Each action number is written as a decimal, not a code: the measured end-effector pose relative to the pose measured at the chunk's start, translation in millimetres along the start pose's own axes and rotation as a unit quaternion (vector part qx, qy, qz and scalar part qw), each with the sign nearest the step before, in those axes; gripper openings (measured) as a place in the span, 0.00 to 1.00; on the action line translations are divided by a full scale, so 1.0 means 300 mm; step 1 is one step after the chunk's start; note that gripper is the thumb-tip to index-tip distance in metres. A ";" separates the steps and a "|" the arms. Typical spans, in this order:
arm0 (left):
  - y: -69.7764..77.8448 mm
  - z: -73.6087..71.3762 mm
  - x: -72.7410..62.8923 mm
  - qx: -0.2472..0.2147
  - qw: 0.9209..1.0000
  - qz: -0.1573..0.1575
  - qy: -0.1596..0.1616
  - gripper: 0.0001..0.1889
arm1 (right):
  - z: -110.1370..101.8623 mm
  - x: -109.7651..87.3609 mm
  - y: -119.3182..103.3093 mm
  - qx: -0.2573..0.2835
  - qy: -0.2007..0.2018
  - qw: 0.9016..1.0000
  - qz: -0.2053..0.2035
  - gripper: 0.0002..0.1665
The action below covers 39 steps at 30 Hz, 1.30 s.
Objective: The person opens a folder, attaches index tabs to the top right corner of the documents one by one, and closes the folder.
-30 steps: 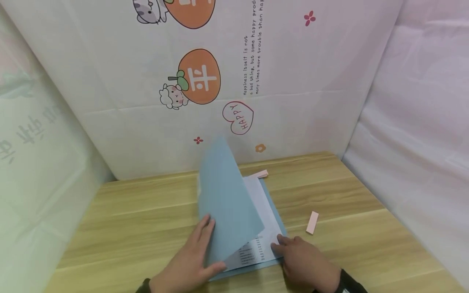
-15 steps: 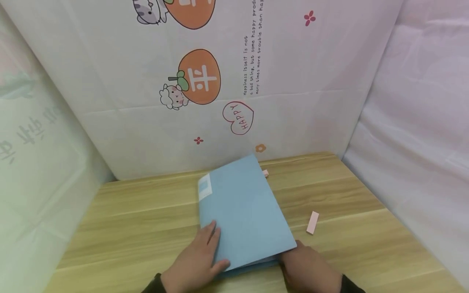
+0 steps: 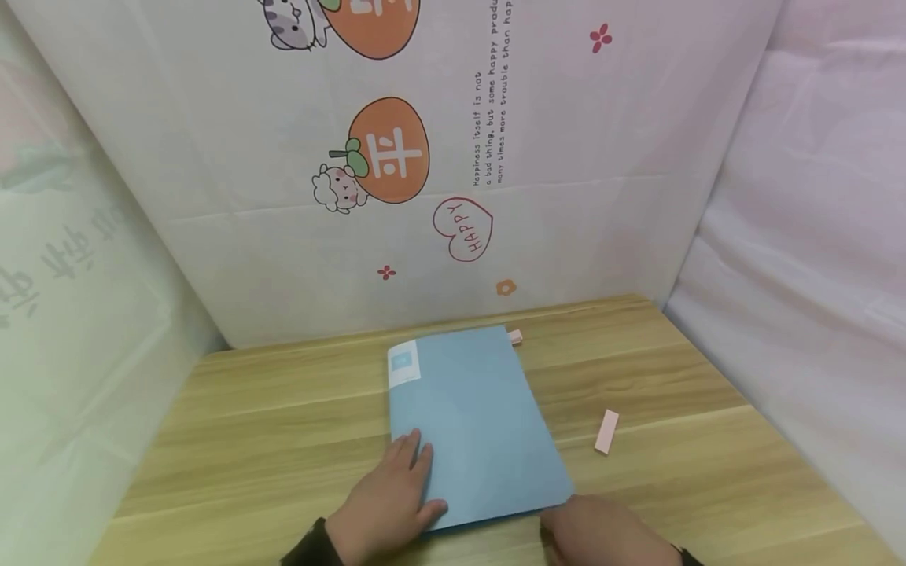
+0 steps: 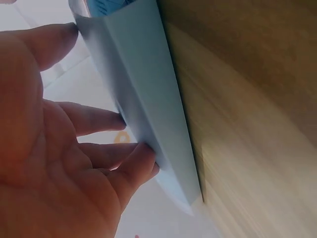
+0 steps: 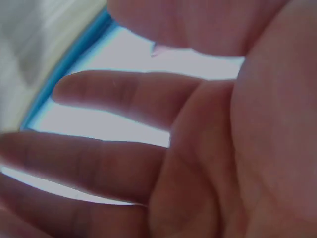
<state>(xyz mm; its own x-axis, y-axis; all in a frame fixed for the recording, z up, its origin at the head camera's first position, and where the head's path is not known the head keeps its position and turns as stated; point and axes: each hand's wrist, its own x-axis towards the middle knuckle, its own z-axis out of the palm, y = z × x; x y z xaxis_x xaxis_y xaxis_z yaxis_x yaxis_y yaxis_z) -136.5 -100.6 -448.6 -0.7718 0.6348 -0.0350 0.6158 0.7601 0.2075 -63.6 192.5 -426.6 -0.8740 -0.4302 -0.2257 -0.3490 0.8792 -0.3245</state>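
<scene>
A light blue folder [image 3: 484,424] lies closed on the wooden table, with a white label [image 3: 404,363] at its upper left corner. On the folder's left part rests my left hand [image 3: 389,499], fingers spread and thumb toward the bottom edge. The left wrist view has its fingertips [image 4: 141,154] against the folder's rounded spine [image 4: 133,91]. At the bottom right corner is my right hand [image 3: 602,532], partly under the frame's edge. Its fingers [image 5: 101,89] stretch out straight in the right wrist view, close over the folder.
A small pink strip [image 3: 606,431] lies on the table [image 3: 679,464] to the right of the folder. Another pink piece [image 3: 515,337] pokes out behind the folder's top right corner. Printed white cloth [image 3: 566,196] hangs at the back, with more cloth on both sides.
The folder's raised cover has swung down to the right and now lies flat over the printed pages. My left hand has shifted slightly right; my right hand is now lower, at the corner.
</scene>
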 end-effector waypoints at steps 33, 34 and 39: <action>-0.107 -0.070 0.211 0.116 0.993 0.010 -0.012 0.21 | 0.057 0.253 -0.120 -0.123 0.007 0.986 -0.111 0.30; -0.122 -0.073 0.224 0.122 0.992 0.005 -0.011 0.22 | 0.059 0.253 -0.120 -0.126 0.009 0.986 -0.112 0.31; -0.195 -0.081 0.289 0.106 0.994 -0.037 -0.014 0.29 | 0.067 0.252 -0.120 -0.128 0.004 0.986 -0.107 0.31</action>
<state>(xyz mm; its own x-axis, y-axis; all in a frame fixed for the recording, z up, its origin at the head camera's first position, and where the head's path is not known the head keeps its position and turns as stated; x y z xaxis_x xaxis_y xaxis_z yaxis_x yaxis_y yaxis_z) -243.3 -93.5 -439.9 -0.8135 0.5773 -0.0702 0.5791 0.8152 -0.0068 -110.3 124.1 -450.4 -0.7734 -0.6108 -0.1698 -0.5985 0.7918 -0.1221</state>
